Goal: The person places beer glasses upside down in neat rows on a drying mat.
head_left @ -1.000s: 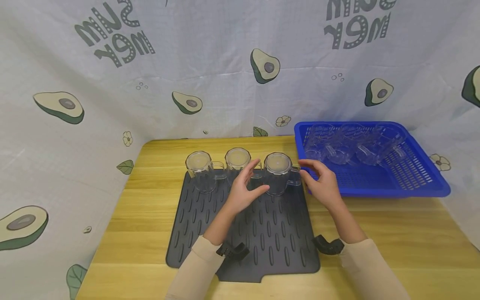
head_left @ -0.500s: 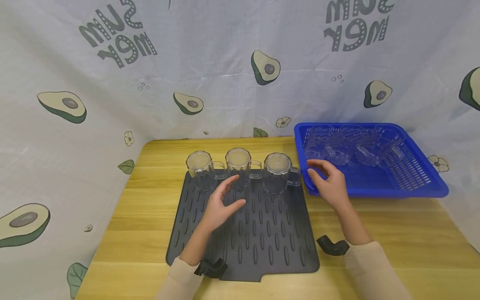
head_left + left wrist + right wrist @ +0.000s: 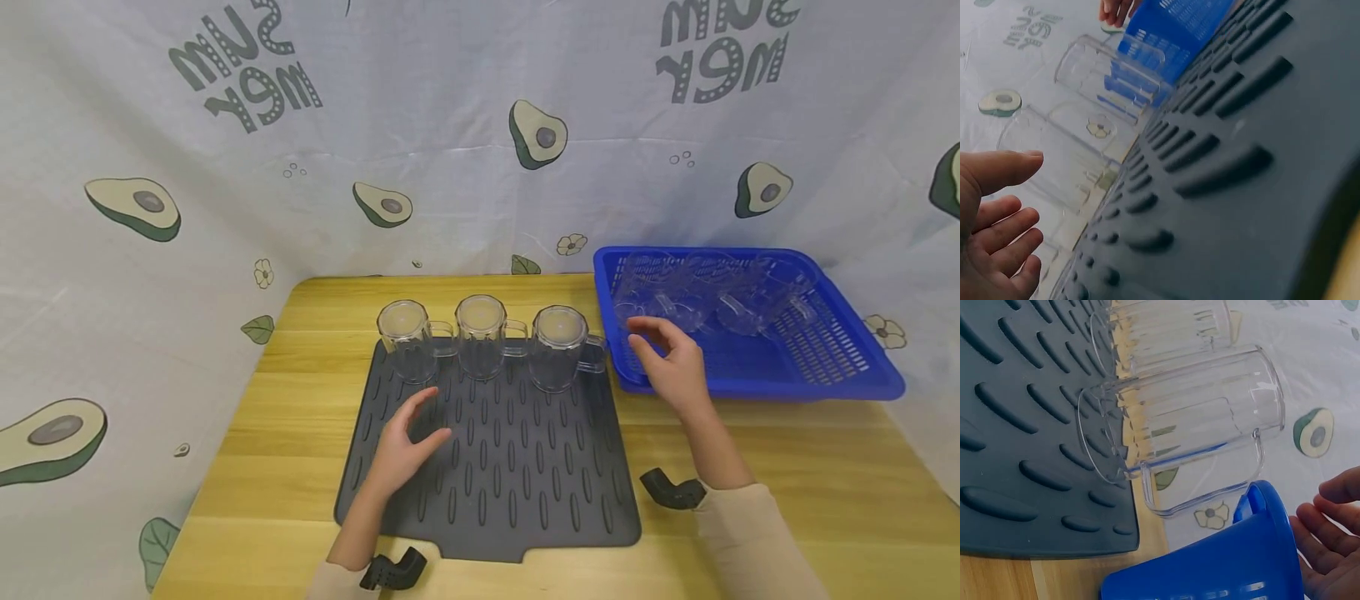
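Observation:
Three clear glass mugs stand upside down in a row at the back of the dark grey drying mat [image 3: 517, 467]: a left mug [image 3: 411, 354], a middle mug [image 3: 481, 350] and a right mug [image 3: 555, 358], handles to the right. My left hand [image 3: 400, 452] hovers over the mat's left part, thumb and fingers spread, holding nothing. Above the near left corner of the blue basket [image 3: 795, 386] is my right hand [image 3: 675, 367], its fingers loosely bent and nothing between them. In the right wrist view, that hand [image 3: 1332, 540] shows beside the basket's rim.
Several more clear glass mugs [image 3: 738, 312] lie in the back of the basket. The basket stands on the wooden table [image 3: 255, 467], right of the mat. Behind the table hangs a white curtain [image 3: 450, 108] with avocado prints.
My left hand has drawn back from the mugs, down and left over the mat. My right hand has shifted right from the right mug's handle to the basket. The three mugs have stayed put.

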{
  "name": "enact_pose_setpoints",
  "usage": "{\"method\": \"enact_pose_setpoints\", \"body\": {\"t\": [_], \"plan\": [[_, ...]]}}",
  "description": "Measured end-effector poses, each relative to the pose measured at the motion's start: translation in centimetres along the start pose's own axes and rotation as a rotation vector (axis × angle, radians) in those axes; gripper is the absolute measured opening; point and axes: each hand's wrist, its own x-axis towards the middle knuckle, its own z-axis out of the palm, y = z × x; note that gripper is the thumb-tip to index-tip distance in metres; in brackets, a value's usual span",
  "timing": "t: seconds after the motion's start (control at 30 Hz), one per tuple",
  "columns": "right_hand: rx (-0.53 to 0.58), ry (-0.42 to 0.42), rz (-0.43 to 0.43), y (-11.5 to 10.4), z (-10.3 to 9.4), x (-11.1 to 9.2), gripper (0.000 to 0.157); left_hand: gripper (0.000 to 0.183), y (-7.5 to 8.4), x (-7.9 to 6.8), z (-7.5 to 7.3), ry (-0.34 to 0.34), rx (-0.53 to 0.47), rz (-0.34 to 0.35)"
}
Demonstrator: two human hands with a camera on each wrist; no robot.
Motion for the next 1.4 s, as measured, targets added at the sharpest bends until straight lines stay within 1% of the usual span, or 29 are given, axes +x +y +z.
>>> {"method": "enact_pose_setpoints", "body": {"t": [0.13,0.3,0.43,0.7,0.87,1.0,1.23,1.4], "plan": [[-0.016,-0.007,0.022,0.0,-0.3,0.2,0.031,0.062,-0.7,-0.9,-0.9,0.021,0.049,-0.045],[-0.031,0.001,0.039,0.2,-0.6,0.3,0.032,0.062,-0.9,-1.6,-1.6,0.042,0.123,-0.099],[-0.034,0.014,0.041,0.3,-0.9,0.4,0.032,0.063,-1.1,-2.0,-1.9,0.044,0.195,-0.103],[-0.047,0.035,0.061,0.7,-1.5,1.3,0.033,0.063,-1.9,-3.3,-2.5,0.07,0.285,-0.104],[-0.083,0.032,0.099,1.2,-2.1,2.0,0.038,0.066,-2.1,-4.0,-2.8,0.102,0.397,-0.109],[-0.1,0.031,0.12,1.6,-2.5,2.6,0.042,0.069,-2.1,-4.4,-3.0,0.101,0.461,-0.113],[-0.102,0.044,0.136,2.5,-2.9,3.8,0.046,0.067,-2.4,-5.0,-3.1,0.09,0.495,-0.129],[-0.125,0.019,0.159,3.2,-2.9,4.7,0.051,0.068,-2.6,-5.2,-3.2,0.09,0.489,-0.156]]}}
